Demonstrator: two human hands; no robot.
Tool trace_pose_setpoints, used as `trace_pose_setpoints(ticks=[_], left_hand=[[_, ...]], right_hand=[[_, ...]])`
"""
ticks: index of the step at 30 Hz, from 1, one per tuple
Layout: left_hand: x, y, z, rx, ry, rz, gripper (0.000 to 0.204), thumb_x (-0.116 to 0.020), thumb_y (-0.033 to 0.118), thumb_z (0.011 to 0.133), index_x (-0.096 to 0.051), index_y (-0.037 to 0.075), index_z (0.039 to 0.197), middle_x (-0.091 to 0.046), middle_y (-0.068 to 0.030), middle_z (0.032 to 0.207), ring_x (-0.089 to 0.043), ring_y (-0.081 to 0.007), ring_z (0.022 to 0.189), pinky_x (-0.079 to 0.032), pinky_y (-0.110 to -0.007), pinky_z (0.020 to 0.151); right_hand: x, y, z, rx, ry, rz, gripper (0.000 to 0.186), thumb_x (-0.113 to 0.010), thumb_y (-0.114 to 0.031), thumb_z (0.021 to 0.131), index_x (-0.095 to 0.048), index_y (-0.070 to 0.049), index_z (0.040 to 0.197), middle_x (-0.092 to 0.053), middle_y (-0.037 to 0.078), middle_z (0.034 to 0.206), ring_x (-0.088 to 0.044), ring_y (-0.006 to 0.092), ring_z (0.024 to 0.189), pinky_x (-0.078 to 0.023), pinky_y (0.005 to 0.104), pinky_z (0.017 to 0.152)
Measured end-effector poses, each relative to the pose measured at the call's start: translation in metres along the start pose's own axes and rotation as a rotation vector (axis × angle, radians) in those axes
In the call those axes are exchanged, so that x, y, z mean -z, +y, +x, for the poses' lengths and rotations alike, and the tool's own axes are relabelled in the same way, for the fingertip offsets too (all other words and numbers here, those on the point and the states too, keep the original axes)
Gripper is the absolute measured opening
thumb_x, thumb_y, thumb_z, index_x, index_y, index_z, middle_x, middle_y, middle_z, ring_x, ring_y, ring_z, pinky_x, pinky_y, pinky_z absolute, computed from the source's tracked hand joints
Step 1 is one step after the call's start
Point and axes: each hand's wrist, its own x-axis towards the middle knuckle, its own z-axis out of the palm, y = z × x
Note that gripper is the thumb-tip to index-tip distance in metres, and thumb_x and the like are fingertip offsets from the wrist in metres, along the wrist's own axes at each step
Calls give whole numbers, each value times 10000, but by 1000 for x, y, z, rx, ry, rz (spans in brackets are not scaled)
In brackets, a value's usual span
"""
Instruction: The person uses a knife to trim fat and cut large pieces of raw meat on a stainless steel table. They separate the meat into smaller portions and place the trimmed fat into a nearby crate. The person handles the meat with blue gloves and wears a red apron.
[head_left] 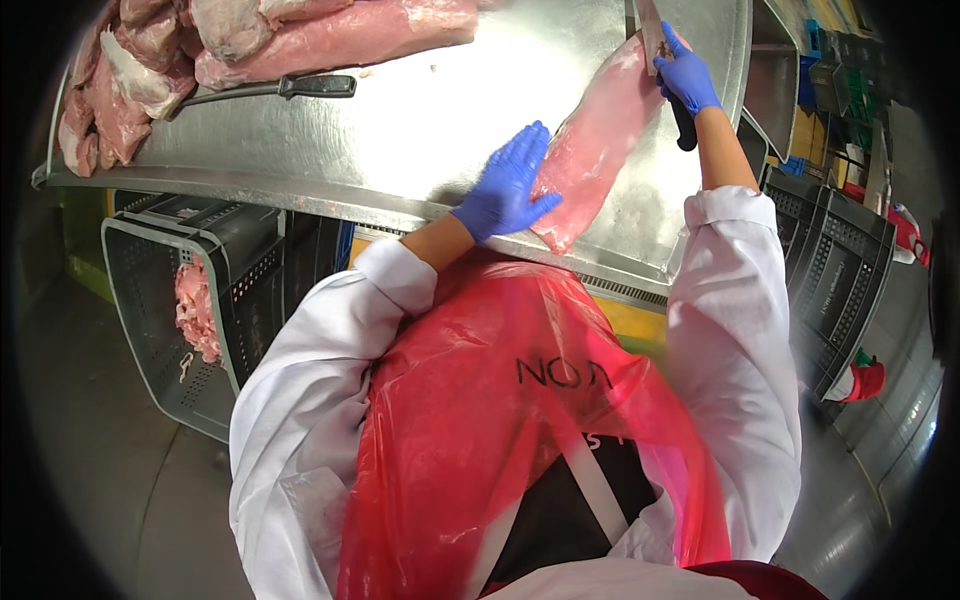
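A long pink piece of boneless meat (600, 135) lies slantwise on the metal table (400, 135), its near end close to the front edge. My left hand (508, 185), in a blue glove, is open with fingers stretched out beside the near end, the thumb reaching toward its tip. In my gloved right hand (688, 80) is a knife (685, 125), gripped by its black handle. The blade points away from me over the far end of the meat; whether it cuts in cannot be made out.
More meat pieces (330, 40) are heaped at the far left, with a black-handled sharpening steel (318, 87) against them. A grey crate (165, 330) holding meat scraps (198, 310) stands below on the left. Another dark crate (825, 270) is at the right.
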Motion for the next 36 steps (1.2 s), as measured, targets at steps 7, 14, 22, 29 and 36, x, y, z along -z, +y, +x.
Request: trace_pose_setpoints(ticks=[7, 14, 22, 29, 36], left_hand=[[66, -57, 2, 98, 339, -43, 618, -733, 261, 879, -485, -47, 1354, -604, -214, 1193, -592, -374, 1079, -477, -464, 941], [74, -78, 56, 248, 355, -210, 379, -737, 206, 877, -583, 17, 1168, -621, -109, 945, -617, -250, 830, -537, -373, 730], [4, -34, 203, 307, 108, -276, 456, -726, 367, 863, -630, -15, 1093, -691, -201, 1035, -699, -337, 933, -559, -402, 835], [-29, -56, 264, 671, -188, -271, 473, -689, 383, 821, -730, -63, 975, -726, -246, 952, -717, -347, 875, -559, -391, 790], [-46, -77, 262, 567, -258, -492, 329, -666, 238, 818, -723, -85, 848, -712, -203, 777, -680, -246, 699, -531, -359, 661]], right_hand=[[-15, -6, -99, -200, -116, 72, 698, -555, -125, 933, -323, -187, 1588, -664, 135, 779, -642, 180, 586, -556, 340, 585], [-50, -36, -140, -280, -76, 6, 710, -553, -161, 962, -253, -176, 1606, -683, 161, 818, -675, 218, 624, -569, 354, 592], [-1, -44, -246, -352, 103, 484, 757, -543, -11, 964, -227, -213, 1622, -565, 21, 703, -486, 87, 506, -417, 245, 448], [-21, -21, -161, -329, 281, 458, 760, -538, -33, 955, -224, -220, 1622, -549, -12, 733, -474, 74, 540, -433, 242, 472], [-51, -13, -59, -154, 133, 9, 737, -560, -141, 940, -245, -193, 1604, -692, 239, 805, -698, 273, 610, -578, 407, 628]])
